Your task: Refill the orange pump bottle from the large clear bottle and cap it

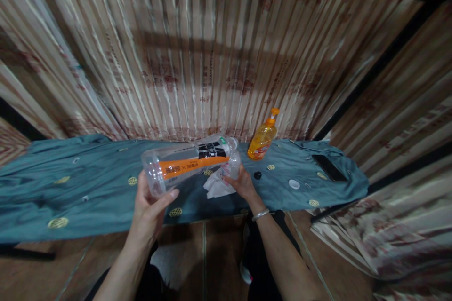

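My left hand (pixel 150 204) is wrapped round the base of a large clear plastic bottle (pixel 190 160) with an orange and black label. That bottle lies nearly level in the air, its neck pointing right and slightly up. My right hand (pixel 243 182), with a silver bangle at the wrist, grips a smaller clear bottle (pixel 234 162) close to the large one's mouth. Whether the two mouths touch, I cannot tell. Below them a crumpled white tissue (pixel 219 184) shows on the cloth, partly hidden by the bottles and my right fingers.
A pump bottle of orange-yellow liquid (pixel 262 140) stands behind, right of my hands. On the teal cloth (pixel 106 207) are a small black cap (pixel 257 175), a white disc (pixel 294 184) and a dark phone-like slab (pixel 329 168). A patterned curtain (pixel 197 56) hangs behind.
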